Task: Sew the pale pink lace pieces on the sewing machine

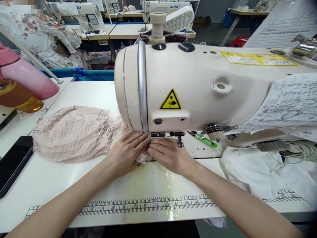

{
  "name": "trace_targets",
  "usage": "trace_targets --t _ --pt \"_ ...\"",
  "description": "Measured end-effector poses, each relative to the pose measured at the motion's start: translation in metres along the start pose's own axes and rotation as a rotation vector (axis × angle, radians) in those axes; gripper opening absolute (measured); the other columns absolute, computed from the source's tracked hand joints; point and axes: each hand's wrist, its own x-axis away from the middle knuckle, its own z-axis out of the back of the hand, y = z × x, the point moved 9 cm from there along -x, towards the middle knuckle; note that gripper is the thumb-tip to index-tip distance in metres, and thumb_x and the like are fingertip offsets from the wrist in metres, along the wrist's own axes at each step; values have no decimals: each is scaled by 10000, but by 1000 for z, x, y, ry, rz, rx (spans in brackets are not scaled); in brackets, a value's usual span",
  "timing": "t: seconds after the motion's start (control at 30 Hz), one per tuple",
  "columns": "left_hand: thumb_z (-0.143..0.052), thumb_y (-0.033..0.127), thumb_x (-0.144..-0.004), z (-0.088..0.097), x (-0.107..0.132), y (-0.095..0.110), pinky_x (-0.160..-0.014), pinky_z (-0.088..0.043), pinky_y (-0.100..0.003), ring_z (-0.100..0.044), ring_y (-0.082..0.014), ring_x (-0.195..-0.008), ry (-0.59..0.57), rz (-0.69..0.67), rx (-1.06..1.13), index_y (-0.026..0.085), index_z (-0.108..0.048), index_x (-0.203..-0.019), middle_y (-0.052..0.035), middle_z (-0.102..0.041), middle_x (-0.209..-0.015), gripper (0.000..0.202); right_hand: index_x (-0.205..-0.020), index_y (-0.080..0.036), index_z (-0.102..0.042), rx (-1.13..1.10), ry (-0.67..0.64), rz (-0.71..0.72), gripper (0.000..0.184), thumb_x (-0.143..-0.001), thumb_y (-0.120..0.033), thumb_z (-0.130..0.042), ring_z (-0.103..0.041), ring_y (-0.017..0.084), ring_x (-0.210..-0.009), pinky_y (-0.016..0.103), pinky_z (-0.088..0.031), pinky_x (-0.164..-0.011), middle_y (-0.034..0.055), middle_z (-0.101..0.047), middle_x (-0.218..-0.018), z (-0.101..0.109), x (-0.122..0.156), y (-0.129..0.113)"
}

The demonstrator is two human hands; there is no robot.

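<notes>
A cream sewing machine (198, 86) fills the middle of the white table (74, 178). Both of my hands rest just below its head, at the presser foot (158, 135). My left hand (128, 150) lies flat, fingers stretched, pressing pale pink lace fabric (74, 132) toward the needle. My right hand (168, 153) lies beside it, fingers together on the small lace edge (143, 158) between the two hands. A heap of the same lace spreads to the left.
A black phone (13, 162) lies at the left edge, a pink bottle (27, 76) behind it. Green-handled snips (204, 139) sit under the machine arm. White cloth (267, 172) is piled at right. A printed ruler (148, 205) runs along the front. A person in floral clothing (42, 33) sits far left.
</notes>
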Motion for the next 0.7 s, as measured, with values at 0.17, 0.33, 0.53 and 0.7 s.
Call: trace_targets --t 0.17,0.33,0.53,0.7 --pt "-468 236 -840 -1 0 3 -1106 -365 -517 -559 -297 -1247 15 8 -35 100 -523 -1357 -107 -551 -1393 538 -939 -172 -646 -1 -24 24 269 -953 -58 -403 -615 147 -957 284 -506 -824 44 -700 -909 3 -1 2" --pt "-486 280 -868 0 -1 5 -1084 -377 -522 -578 -309 -1217 32 10 -61 81 -541 -1338 -124 -572 -1369 513 -920 -184 -633 0 -24 -5 250 -954 -79 -409 -612 155 -979 276 -489 -782 46 -697 -912 3 0 8" --pt "-461 243 -867 3 -3 7 -1068 -390 -508 -598 -299 -1186 63 13 -82 89 -563 -1318 -123 -609 -1327 487 -903 -183 -618 99 6 -53 154 -929 -109 -486 -625 148 -900 288 -372 -638 22 -710 -961 8 3 11" --pt "-468 220 -849 7 -5 7 -1035 -415 -504 -612 -302 -1155 82 15 -86 78 -568 -1307 -141 -653 -1255 490 -958 -218 -640 177 12 -108 170 -908 -122 -510 -601 137 -854 303 -263 -557 -9 -713 -1027 10 5 16"
